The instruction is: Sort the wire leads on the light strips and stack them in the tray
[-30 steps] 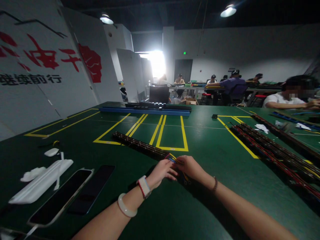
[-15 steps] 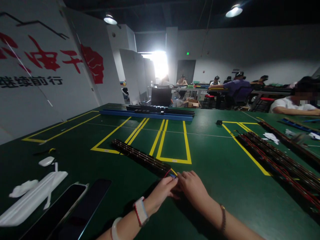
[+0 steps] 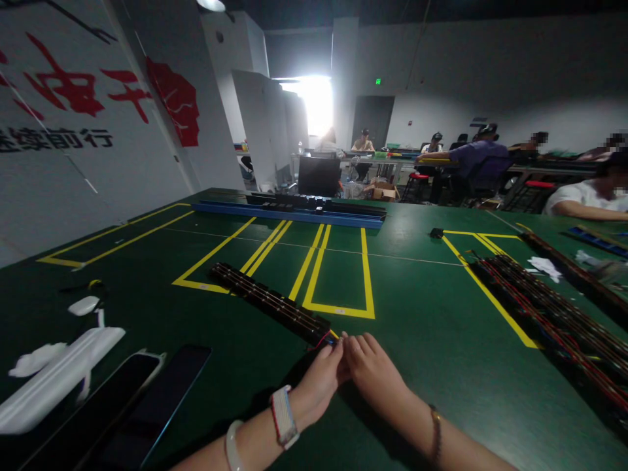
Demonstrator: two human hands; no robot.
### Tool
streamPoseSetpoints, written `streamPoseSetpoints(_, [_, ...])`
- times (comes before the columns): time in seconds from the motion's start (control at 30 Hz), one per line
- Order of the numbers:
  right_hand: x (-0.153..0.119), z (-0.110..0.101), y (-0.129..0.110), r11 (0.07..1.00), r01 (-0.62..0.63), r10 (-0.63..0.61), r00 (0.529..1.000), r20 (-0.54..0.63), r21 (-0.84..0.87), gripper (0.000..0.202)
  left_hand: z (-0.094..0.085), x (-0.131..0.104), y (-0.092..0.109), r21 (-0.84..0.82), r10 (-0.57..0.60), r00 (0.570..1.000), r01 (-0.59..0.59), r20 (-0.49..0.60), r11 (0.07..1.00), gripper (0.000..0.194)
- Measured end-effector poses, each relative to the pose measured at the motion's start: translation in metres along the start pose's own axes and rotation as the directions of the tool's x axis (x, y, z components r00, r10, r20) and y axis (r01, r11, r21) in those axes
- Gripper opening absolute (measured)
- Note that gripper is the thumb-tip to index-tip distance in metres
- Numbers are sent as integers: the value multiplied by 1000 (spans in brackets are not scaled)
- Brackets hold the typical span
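Note:
A long dark strip (image 3: 275, 306) with bright lengthwise lines lies slantwise across the yellow tape marks on the green table (image 3: 417, 392). Coloured wires (image 3: 332, 338), yellow, blue and red, come out of its near end. My left hand (image 3: 321, 373) pinches these wires, thumb on top. Pressed against it, my right hand (image 3: 373, 366) has its fingers curled at the wire ends. What lies between the right fingertips is hidden. A watch with a woven band (image 3: 283, 415) and a pale bangle (image 3: 233, 445) are on my left wrist, a beaded bracelet (image 3: 435, 428) on my right.
Two dark phone-like slabs (image 3: 161, 399) and a white wrapped piece (image 3: 59, 379) lie at left. Blue and black rails (image 3: 294, 212) stretch along the far edge. Several wired strips (image 3: 544, 314) lie at right. People (image 3: 483, 150) sit at tables beyond.
The camera view has tilted down and shifted slightly. My two hands have drawn closer together at the wires, covering more of them. The strip stays on the table.

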State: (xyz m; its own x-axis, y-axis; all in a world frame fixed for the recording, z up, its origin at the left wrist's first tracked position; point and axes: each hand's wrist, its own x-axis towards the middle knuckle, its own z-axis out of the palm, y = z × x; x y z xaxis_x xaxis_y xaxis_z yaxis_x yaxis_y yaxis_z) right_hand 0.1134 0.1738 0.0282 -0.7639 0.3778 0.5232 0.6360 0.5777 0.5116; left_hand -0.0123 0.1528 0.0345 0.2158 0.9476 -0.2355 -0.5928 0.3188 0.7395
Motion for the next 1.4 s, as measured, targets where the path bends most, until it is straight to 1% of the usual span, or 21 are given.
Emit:
streamPoseSetpoints(0.07, [0, -4, 2, 999, -10, 7, 997, 75, 34, 43, 5, 1, 2, 1, -18, 998, 18, -61, 1000, 12])
streamPoseSetpoints(0.13, [3, -14, 6, 994, -52, 36, 986, 161, 96, 43, 9, 1, 5, 22, -27, 995, 29, -96, 999, 9])
streamPoseSetpoints(0.2, [9, -29, 14, 974, -134, 86, 965, 248, 184, 40, 11, 2, 6, 53, -28, 994, 33, -108, 998, 10])
streamPoseSetpoints(0.23, [11, -36, 19, 954, -194, 124, 948, 292, 226, 37, 12, 3, 7, 69, -32, 994, 39, -106, 997, 11])
streamPoseSetpoints(0.27, [14, -43, 24, 929, -265, 167, 923, 346, 257, 33, 12, 4, 7, 86, -34, 994, 43, -101, 995, 12])
streamPoseSetpoints(0.33, [15, -53, 31, 870, -402, 236, 848, 474, 286, 27, 11, 6, 7, 131, -28, 996, 39, -86, 991, 14])
streamPoseSetpoints(0.37, [15, -54, 35, 839, -459, 249, 802, 543, 293, 25, 11, 6, 7, 158, -21, 997, 32, -74, 987, 15])
streamPoseSetpoints(0.43, [11, -52, 40, 770, -543, 222, 720, 657, 335, 24, 8, 7, 7, 201, -16, 999, 24, -38, 979, 18])
streamPoseSetpoints(0.47, [9, -48, 42, 730, -571, 191, 698, 690, 376, 23, 7, 6, 8, 210, -21, 1000, 24, -14, 977, 18])
streamPoseSetpoints(0.53, [6, -41, 49, 648, -614, 148, 682, 717, 450, 24, 4, 4, 9, 211, -36, 999, 27, 38, 977, 19])
streamPoseSetpoints(0.6, [6, -34, 59, 603, -627, 135, 689, 712, 493, 25, 1, 2, 11, 221, -42, 996, 23, 80, 975, 21])
streamPoseSetpoints(0.67, [8, -28, 72, 612, -615, 149, 707, 692, 497, 26, -1, 0, 12, 241, -36, 993, 8, 113, 970, 21])
streamPoseSetpoints(0.77, [18, -17, 93, 688, -592, 240, 731, 639, 420, 22, -3, -2, 14, 260, -33, 989, -5, 142, 966, 21])
streamPoseSetpoints(0.83, [27, -9, 104, 748, -578, 306, 737, 602, 326, 20, -4, -2, 15, 275, -48, 990, 9, 136, 961, 21])
streamPoseSetpoints(0.9, [39, -1, 111, 804, -537, 327, 758, 565, 255, 20, -5, -1, 15, 298, -71, 990, 32, 119, 954, 22])
streamPoseSetpoints(0.97, [53, 5, 114, 854, -481, 317, 783, 536, 197, 20, -6, 1, 15, 313, -87, 991, 51, 101, 948, 22])
streamPoseSetpoints(1.07, [73, 12, 112, 911, -393, 286, 822, 492, 126, 22, -7, 3, 15, 320, -92, 990, 55, 103, 946, 22])
streamPoseSetpoints(1.13, [84, 15, 109, 929, -354, 269, 843, 466, 105, 22, -7, 2, 15, 312, -90, 989, 50, 114, 949, 22])
streamPoseSetpoints(1.2, [89, 18, 107, 935, -337, 255, 854, 453, 110, 23, -8, 2, 16, 283, -82, 989, 45, 121, 958, 22])
streamPoseSetpoints(1.3, [82, 18, 106, 935, -328, 240, 865, 441, 134, 22, -7, 1, 16, 203, -63, 988, 34, 138, 978, 23])
streamPoseSetpoints(1.4, [61, 14, 105, 930, -327, 245, 893, 378, 170, 15, -5, 1, 16, 135, -65, 985, 43, 163, 990, 27])
